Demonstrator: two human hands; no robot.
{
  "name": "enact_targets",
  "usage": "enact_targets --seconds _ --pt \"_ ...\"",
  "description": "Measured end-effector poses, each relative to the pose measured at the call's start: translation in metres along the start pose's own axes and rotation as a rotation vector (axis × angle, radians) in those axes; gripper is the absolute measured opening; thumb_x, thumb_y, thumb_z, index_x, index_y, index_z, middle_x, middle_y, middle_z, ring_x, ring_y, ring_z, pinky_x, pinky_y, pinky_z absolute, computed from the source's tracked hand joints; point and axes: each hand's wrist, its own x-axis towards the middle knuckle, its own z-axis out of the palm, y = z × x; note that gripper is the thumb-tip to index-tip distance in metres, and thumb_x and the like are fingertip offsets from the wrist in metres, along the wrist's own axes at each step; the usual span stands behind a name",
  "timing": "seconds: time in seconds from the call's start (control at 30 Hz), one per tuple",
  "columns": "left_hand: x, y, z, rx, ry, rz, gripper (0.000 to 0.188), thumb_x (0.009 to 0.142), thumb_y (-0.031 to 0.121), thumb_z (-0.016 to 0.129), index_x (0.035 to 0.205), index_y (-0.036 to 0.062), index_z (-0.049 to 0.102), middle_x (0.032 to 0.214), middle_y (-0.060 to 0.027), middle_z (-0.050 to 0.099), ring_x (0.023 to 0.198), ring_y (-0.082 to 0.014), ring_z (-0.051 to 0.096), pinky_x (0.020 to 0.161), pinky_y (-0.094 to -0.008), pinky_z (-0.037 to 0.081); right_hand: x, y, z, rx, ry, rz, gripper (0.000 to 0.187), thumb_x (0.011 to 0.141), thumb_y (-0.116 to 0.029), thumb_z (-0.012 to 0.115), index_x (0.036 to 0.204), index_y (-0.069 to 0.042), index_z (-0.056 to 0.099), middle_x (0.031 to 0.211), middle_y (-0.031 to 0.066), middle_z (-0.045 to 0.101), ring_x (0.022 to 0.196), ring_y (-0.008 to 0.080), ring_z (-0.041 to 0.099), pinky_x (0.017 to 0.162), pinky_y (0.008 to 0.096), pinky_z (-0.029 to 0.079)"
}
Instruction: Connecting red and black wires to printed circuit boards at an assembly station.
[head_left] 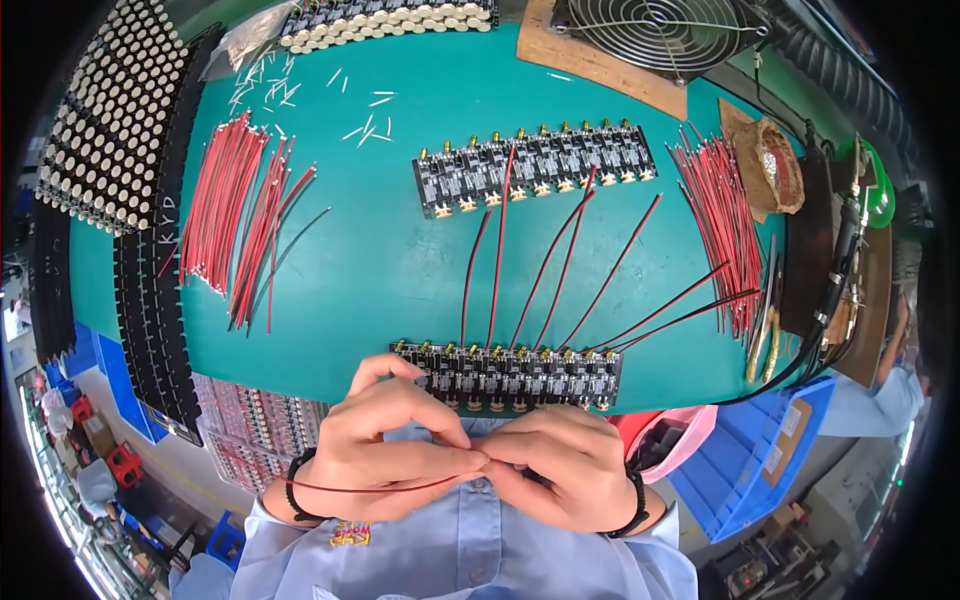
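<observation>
Green worktop (380,270), near board (507,377) trailing soldered wires; left hand (385,455) and right hand (560,470) pinching one red wire (375,489) taut between fingertips, grips clamped, close to chest for control

Head camera looks steeply down, close over workbench (400,260).

Smooth matt green mat (400,260); glossy plastic-sheathed red wires (225,200); brass-tipped circuit boards (535,165); bare metal fan grille (665,30) on what looks like rough wood.

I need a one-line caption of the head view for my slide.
Both hands, left hand and right hand, pinch a thin red wire near a circuit board strip on a teal mat.
</observation>
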Motion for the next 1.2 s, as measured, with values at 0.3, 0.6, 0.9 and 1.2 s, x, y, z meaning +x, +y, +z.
enact_targets --seconds 0.3,0.6,0.9,1.2 --pt "0.0021 -0.0031 0.0024 0.014 -0.003 0.074 0.021 0.064 0.010 0.082 0.084 0.0130 0.077 0.085 0.0013 0.065 0.070 -0.0115 0.055 0.085 -0.0391 0.039 -0.0010 0.0013 -0.0090 0.031 -0.071 -0.001 0.016 0.069 0.002 0.072 0.084 -0.003 0.069 0.079 0.0066 0.067 0.060 0.0185 0.062 0.050 0.0273 0.047" --pt "0.0003 -0.0047 0.0063 -0.014 0.019 0.097 0.021 0.064 0.012 0.081 0.085 0.0123 0.077 0.086 -0.0007 0.066 0.069 -0.0140 0.056 0.085 -0.0412 0.040 -0.0041 0.0034 -0.0066 0.146 -0.047 0.046 0.020 0.070 0.001 0.073 0.090 0.000 0.068 0.082 0.0085 0.068 0.060 0.0174 0.062 0.050 0.0269 0.047" --pt "0.0036 -0.0007 0.0036 0.044 0.014 0.152 0.028 0.066 0.012 0.079 0.093 0.0132 0.077 0.091 0.0012 0.066 0.066 -0.0112 0.056 0.081 -0.0339 0.043 -0.0044 0.0063 -0.0079 0.233 -0.043 0.043 0.020 0.071 -0.001 0.075 0.090 0.001 0.068 0.082 0.0095 0.068 0.059 0.0177 0.062 0.052 0.0272 0.048" --pt "0.0013 -0.0019 0.0079 0.053 0.050 0.103 0.023 0.066 0.008 0.077 0.088 0.0101 0.075 0.091 -0.0019 0.066 0.068 -0.0146 0.057 0.081 -0.0365 0.043 -0.0056 0.0094 -0.0070 0.100 -0.031 -0.059 0.022 0.069 -0.004 0.077 0.090 -0.003 0.070 0.082 0.0058 0.067 0.061 0.0175 0.060 0.051 0.0277 0.044"
